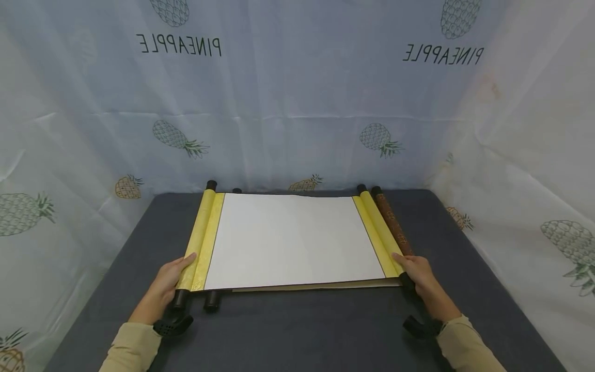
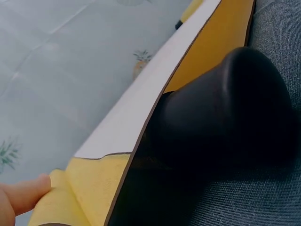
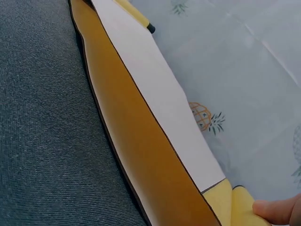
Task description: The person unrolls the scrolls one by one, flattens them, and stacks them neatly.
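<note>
A hanging scroll with a blank white sheet (image 1: 297, 237) and yellow ends is spread between both hands. My left hand (image 1: 166, 281) grips its left yellow roller (image 1: 197, 240) near the lower black knob, thumb on top; the fingers beneath are hidden. On the other side, my right hand (image 1: 420, 274) holds the right yellow roller (image 1: 382, 222) low down, its thumb (image 3: 275, 210) across the top. Under this sheet lies another scroll: its brown patterned roller (image 1: 392, 222) shows at the right, and a black knob (image 2: 225, 113) pokes out at the left.
The dark grey table (image 1: 297, 330) extends in front of the scrolls and to both sides. A pale curtain (image 1: 288, 82) printed with pineapples hangs behind and along the sides. Tan-brown backing (image 3: 141, 136) of the lower layer shows below the white sheet's near edge.
</note>
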Demonstrator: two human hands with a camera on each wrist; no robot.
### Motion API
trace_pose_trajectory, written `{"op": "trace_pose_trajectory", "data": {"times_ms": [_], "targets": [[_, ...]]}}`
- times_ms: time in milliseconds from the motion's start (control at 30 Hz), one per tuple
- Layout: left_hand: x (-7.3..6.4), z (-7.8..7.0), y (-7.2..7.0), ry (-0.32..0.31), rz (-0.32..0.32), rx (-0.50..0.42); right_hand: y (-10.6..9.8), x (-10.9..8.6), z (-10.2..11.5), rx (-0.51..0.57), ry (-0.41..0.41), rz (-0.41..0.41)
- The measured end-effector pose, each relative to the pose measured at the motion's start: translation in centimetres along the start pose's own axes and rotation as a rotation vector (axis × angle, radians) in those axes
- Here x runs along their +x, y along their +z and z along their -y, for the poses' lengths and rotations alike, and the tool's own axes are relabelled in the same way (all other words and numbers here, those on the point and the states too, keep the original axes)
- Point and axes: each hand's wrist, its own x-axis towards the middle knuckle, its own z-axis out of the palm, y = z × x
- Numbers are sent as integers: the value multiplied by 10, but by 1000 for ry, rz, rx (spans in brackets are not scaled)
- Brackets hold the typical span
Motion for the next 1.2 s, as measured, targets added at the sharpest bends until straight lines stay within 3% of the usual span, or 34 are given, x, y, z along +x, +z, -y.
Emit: {"op": "trace_pose_trajectory", "data": {"times_ms": [267, 567, 933, 1100, 1200], "targets": [[0, 1, 1, -1, -27, 24, -4, -1, 2, -49, -19, 29], [1, -3, -1, -6, -35, 79, -8, -1, 6, -156, -48, -19], [3, -4, -1, 3, -128, 170, -3, -3, 13, -342, -102, -113], [2, -4, -1, -3, -215, 250, -4, -1, 11, -349, -89, -145], [2, -5, -3, -20, -234, 307, -5, -1, 11, -343, -82, -156]]}}
